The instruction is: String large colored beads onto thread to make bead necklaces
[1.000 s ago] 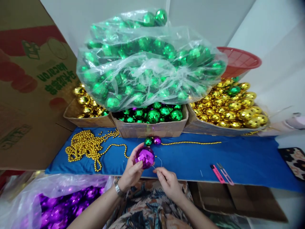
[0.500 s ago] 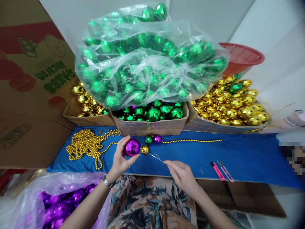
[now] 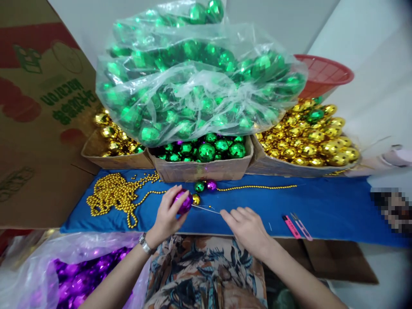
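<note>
My left hand grips a shiny purple ball, fingers curled around it. Between the fingertips of my right hand is a thin needle, its far end meeting the right side of the ball; whether it has gone in is too fine to see. A small gold ball sits just behind, partly covered by the purple one, with a fine thread and a tiny gold bead near it. Farther back lie a green ball and a smaller purple ball, joined to a gold bead string.
Gold beads are heaped on the blue cloth at left. A pink cutter and thread snips lie at right. Behind stand boxes of green balls and gold balls, under a bag of green balls.
The purple ball has moved right and turned in my left hand, and its right side now meets the needle's end. The gold ball is now partly hidden behind it.
</note>
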Motion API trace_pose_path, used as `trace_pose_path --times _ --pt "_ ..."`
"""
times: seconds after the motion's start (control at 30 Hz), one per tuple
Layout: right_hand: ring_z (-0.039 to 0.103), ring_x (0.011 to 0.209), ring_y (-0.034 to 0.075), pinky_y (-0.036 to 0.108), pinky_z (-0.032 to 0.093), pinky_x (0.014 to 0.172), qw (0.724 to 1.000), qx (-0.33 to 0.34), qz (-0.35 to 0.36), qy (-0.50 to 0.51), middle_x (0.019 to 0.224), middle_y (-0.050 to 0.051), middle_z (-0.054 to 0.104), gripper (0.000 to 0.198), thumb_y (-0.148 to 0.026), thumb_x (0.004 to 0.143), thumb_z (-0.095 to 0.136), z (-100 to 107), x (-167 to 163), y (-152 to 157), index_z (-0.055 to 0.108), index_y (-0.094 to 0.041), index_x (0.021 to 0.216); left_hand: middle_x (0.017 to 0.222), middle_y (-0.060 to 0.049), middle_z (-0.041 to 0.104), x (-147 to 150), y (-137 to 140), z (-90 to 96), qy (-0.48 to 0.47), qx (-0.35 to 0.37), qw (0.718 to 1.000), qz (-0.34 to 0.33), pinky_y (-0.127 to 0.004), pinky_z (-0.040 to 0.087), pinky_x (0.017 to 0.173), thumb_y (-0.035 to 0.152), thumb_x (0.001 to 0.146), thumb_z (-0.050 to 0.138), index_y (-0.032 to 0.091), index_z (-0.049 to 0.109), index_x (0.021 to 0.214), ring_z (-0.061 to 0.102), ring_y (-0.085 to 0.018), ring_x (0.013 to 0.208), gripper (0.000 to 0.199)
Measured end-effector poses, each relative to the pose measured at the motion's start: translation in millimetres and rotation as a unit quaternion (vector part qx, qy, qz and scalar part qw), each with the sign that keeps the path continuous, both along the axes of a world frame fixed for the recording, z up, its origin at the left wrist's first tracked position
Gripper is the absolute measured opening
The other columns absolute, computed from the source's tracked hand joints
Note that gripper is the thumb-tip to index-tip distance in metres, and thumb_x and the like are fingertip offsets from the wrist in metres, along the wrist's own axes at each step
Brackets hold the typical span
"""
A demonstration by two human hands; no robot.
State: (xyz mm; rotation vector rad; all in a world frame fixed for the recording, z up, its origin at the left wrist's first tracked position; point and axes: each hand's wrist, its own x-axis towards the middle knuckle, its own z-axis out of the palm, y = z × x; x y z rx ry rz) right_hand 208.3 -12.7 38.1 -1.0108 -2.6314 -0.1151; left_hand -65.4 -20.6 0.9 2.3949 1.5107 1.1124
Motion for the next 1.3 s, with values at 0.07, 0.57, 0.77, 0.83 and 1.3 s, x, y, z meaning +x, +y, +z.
trace_pose_path --times 0.07,0.57,0.77,0.83,1.3 --pt "0.055 0.066 0.018 0.032 0.033 0.061 0.998 0.037 0.005 -0.052 0.069 0.003 0.061 0.021 -0.009 0.087 0.055 8 -9 1 0.063 -0.013 0.106 0.141 -0.012 0.047 5 0 0.5 0.064 0.006 0.997 -0.034 -0.054 0.036 0.106 0.008 0.080 0.060 0.030 0.046 0.139 0.038 -0.033 0.133 0.064" --pt "0.055 0.072 0.018 0.032 0.032 0.064 0.990 -0.031 0.007 -0.137 0.075 0.003 0.065 0.018 -0.013 0.089 0.058 -9 -20 17 0.062 -0.017 0.106 0.136 -0.013 0.051 23 4 12.7 0.000 -0.158 0.986 -0.048 -0.048 0.039 0.102 0.033 0.074 0.070 0.026 0.055 0.131 0.048 -0.034 0.121 0.059" --pt "0.054 0.078 0.019 0.032 0.032 0.066 0.990 0.005 0.029 -0.141 0.080 0.005 0.065 0.015 -0.015 0.091 0.054 -8 -15 19 0.061 -0.018 0.104 0.122 -0.011 0.059 21 10 10.1 0.016 -0.275 0.954 -0.119 -0.039 0.050 0.088 0.042 0.072 0.071 0.025 0.051 0.131 0.060 -0.027 0.104 0.064" --pt "0.055 0.075 0.019 0.032 0.032 0.066 0.992 0.009 -0.007 -0.127 0.078 0.006 0.065 0.016 -0.012 0.089 0.055 -9 -8 21 0.062 -0.017 0.103 0.127 -0.012 0.056 16 13 7.8 0.026 -0.244 0.968 -0.054 -0.045 0.046 0.092 0.039 0.072 0.071 0.027 0.055 0.129 0.056 -0.032 0.110 0.061" --pt "0.066 0.076 0.016 0.026 0.050 0.072 0.953 -0.214 -0.035 0.214 0.084 0.006 0.071 0.027 -0.021 0.099 0.036 -53 -7 -36 0.063 -0.019 0.101 0.108 -0.011 0.070 32 19 18.4 -0.785 -0.365 0.495 0.074 -0.044 0.058 0.078 0.039 0.086 0.061 0.016 0.061 0.109 0.068 -0.030 0.097 0.033"
